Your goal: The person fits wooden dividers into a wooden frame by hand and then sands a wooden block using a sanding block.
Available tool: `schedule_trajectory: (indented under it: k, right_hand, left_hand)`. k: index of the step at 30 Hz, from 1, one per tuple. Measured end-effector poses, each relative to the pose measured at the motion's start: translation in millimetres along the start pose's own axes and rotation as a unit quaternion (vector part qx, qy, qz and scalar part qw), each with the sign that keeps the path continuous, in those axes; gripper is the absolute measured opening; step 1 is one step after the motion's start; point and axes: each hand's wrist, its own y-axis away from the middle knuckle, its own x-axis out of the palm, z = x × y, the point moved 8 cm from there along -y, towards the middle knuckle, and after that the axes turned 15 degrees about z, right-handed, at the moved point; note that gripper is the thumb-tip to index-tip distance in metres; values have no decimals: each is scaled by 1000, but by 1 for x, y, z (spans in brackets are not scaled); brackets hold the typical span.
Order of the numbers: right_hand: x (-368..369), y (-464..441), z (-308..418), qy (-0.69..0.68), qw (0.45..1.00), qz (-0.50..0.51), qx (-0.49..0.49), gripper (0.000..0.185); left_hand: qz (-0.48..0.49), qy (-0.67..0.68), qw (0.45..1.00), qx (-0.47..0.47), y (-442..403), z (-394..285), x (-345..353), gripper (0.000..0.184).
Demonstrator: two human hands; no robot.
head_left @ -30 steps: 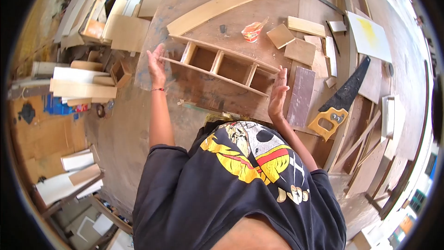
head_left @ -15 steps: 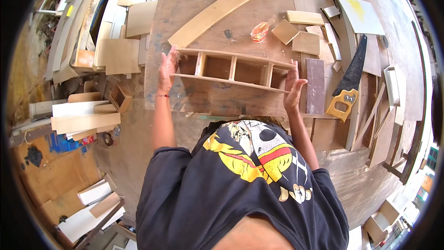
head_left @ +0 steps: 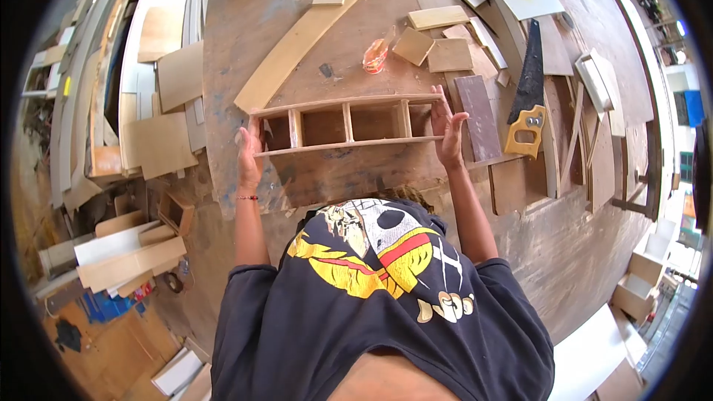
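Note:
A narrow wooden frame [head_left: 347,123], with two long strips joined by several short dividers, is held crosswise over the workbench [head_left: 334,174]. At its left end, my left hand [head_left: 250,157] presses with the fingers along the outer side. My right hand [head_left: 448,138] braces the opposite end, palm inward and thumb sticking out. Between them the frame's open compartments face up. Just right of my right hand lies a dark purplish board [head_left: 478,119]. A small orange-and-white container [head_left: 375,56] rests beyond the frame.
A handsaw [head_left: 528,89] with a yellow handle lies at the right. One long curved board [head_left: 312,37] crosses the bench's far left. Small wood blocks [head_left: 450,55] sit beyond the purplish board. Stacked panels [head_left: 160,145] stand along the left side.
The view has shifted and turned, so the bench items appear further left. The frame has gone from slanting down rightward to nearly level, with both hands still at its ends.

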Motion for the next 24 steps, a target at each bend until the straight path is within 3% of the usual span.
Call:
schedule_trajectory:
  k: [16, 20, 22, 24]
  right_hand:
    - [1, -6, -7, -18, 999, 39, 3, 95]
    - [-13, -7, -3, -29, 1000, 3, 7, 93]
    - [-39, -14, 5, -42, 999, -20, 5, 89]
    - [-91, -27, 6, 190, 964, -130, 136, 75]
  left_hand:
    - [-19, -45, 999, -4, 8, 0, 4, 67]
    - [-2, -58, 998, 8, 8, -1, 2, 68]
    - [-54, 28, 998, -1, 10, -1, -1, 75]
    - [-76, 23, 997, -4, 12, 1, -13, 79]
